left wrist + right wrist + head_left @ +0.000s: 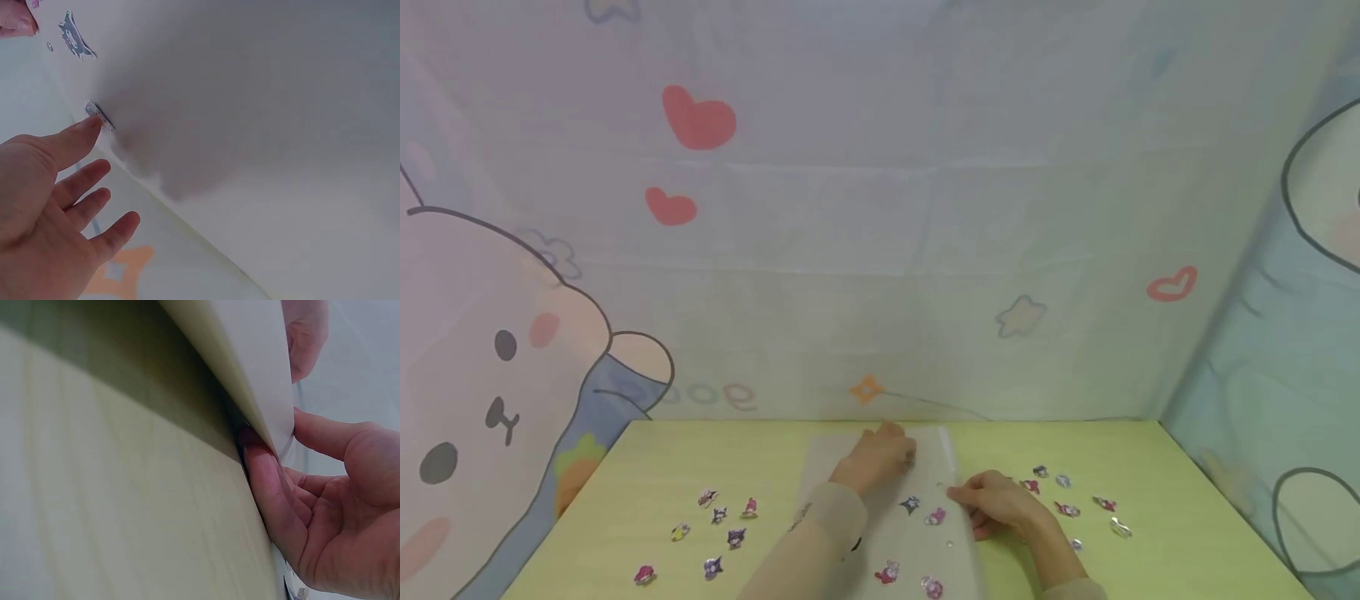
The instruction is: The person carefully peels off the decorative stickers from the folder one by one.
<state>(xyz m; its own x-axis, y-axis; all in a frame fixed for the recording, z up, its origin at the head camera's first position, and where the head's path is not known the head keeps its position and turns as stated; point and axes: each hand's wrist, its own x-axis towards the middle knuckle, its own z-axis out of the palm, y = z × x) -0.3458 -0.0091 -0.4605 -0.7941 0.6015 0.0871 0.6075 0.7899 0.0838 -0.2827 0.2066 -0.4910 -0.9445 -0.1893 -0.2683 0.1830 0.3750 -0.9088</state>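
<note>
A white sheet (pixel 955 575) with small cartoon stickers on it lies at the middle of the table. Over its far part, my left hand (pixel 876 458) holds a small sticker (pixel 99 115) at the thumb tip; the index finger is hidden behind the thumb, and the other fingers spread apart. My right hand (pixel 1000 504) grips the sheet's right edge, thumb above and fingers beneath, so the edge is raised off the table in the right wrist view. A dark cartoon sticker (pixel 910 503) and a pink one (pixel 935 517) lie on the sheet between the hands.
Several loose stickers lie to the left, among them a purple one (pixel 735 538). More stickers, including a pink one (pixel 1067 509), are scattered on the right. The yellow wood-grain table (pixel 1075 442) ends at a printed cloth backdrop (pixel 880 250).
</note>
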